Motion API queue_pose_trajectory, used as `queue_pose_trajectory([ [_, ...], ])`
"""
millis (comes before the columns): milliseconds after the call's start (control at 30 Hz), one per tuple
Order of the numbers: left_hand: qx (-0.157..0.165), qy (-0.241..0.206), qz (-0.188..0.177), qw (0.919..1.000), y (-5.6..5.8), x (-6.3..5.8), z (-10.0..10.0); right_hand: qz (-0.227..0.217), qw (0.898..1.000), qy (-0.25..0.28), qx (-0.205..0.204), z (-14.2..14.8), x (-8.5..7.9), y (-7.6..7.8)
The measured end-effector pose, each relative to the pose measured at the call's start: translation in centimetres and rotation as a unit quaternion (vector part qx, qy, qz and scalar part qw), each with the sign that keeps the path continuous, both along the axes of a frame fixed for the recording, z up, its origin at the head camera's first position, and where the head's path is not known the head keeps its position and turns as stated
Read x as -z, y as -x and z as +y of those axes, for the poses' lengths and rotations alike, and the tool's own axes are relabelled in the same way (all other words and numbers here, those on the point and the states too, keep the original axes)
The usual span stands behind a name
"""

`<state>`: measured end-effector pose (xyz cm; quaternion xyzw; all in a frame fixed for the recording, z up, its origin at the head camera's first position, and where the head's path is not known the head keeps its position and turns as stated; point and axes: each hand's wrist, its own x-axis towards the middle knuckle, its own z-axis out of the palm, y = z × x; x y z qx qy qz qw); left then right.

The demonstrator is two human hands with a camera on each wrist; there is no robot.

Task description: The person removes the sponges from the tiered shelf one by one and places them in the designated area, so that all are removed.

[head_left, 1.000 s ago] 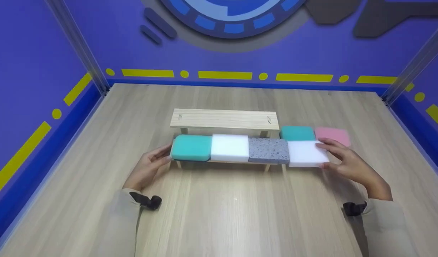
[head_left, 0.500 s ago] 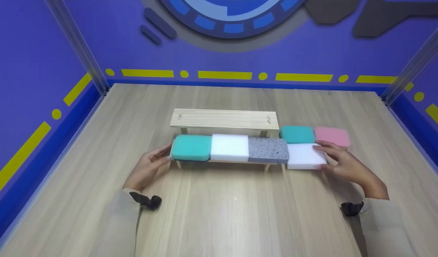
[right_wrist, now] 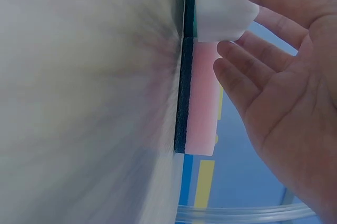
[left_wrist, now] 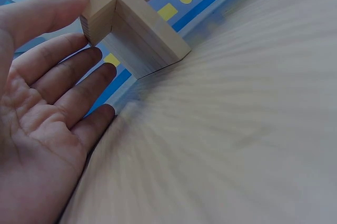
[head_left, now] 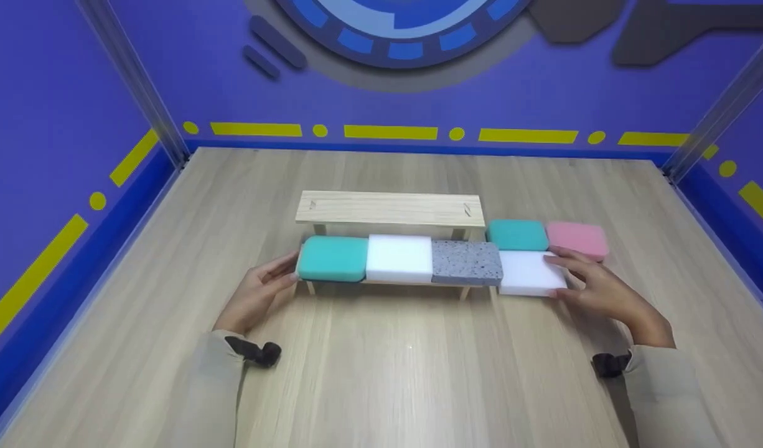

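Note:
My right hand (head_left: 605, 295) pinches a white sponge (head_left: 531, 272) between thumb and fingers, beside the right end of the sponge row. In the right wrist view this white sponge (right_wrist: 221, 6) looks raised off the table. A grey speckled sponge (head_left: 467, 261), a second white sponge (head_left: 399, 258) and a green sponge (head_left: 334, 258) lie side by side on the front board of a wooden stand (head_left: 391, 208). At that board's left end is my left hand (head_left: 254, 298). In the left wrist view its thumb touches the board end (left_wrist: 100, 16), and the other fingers extend loosely.
Behind the right hand, another green sponge (head_left: 517, 234) and a pink sponge (head_left: 577, 239) lie on the table (head_left: 369, 373). The stand's bare rear board is behind the row. Blue walls (head_left: 394, 102) enclose the table at the back and sides.
My right hand has brought the white sponge slightly left and toward me, then hardly moved it. My left hand has stayed at the board's end.

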<state>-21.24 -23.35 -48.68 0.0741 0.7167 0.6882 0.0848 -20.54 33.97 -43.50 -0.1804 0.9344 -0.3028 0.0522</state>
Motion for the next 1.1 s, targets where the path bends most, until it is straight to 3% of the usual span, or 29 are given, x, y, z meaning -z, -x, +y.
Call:
queue_pose_trajectory([
  [333, 0.004, -0.005, 0.014, 0.9999, -0.07, 0.11, 0.1, 0.007, 1.0, -0.006, -0.009, 0.02, 0.44, -0.01],
  [1100, 0.003, -0.017, 0.007, 0.9998, 0.04, 0.1, 0.13, -0.005, 1.0, -0.023, -0.009, -0.48, -0.16, -0.3],
])
